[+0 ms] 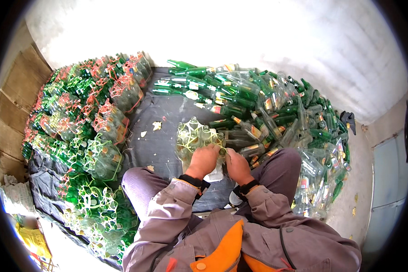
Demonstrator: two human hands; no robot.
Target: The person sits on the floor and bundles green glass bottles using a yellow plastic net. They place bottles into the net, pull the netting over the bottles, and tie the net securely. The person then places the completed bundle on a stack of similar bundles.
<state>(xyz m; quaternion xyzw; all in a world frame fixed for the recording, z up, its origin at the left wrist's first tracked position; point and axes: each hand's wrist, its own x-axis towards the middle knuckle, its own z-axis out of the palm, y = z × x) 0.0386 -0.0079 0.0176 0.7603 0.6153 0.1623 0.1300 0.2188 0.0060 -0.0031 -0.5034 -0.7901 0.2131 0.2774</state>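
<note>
A bundle of clear glass bottles (pixel 195 136) stands upright between my knees, pale yellow-green plastic strap (pixel 184 127) looped around and between the necks. My left hand (pixel 203 162) is over the near side of the bundle, its fingers closed on the strap beside the bottle necks. Close to its right, my right hand (pixel 238 165) pinches the strap at the near-right bottle. The fingertips of both hands nearly meet there, and the exact grip is partly hidden. Below the hands a whitish patch shows on the lower part of a bottle.
Strapped bottle bundles (pixel 84 113) with red and yellow-green ties stand in rows at the left. Loose green and clear bottles (pixel 276 109) lie heaped at the right, reaching my right knee. Dark sheeting (pixel 152 136) with small scraps covers the floor; a pale wall (pixel 204 31) stands behind.
</note>
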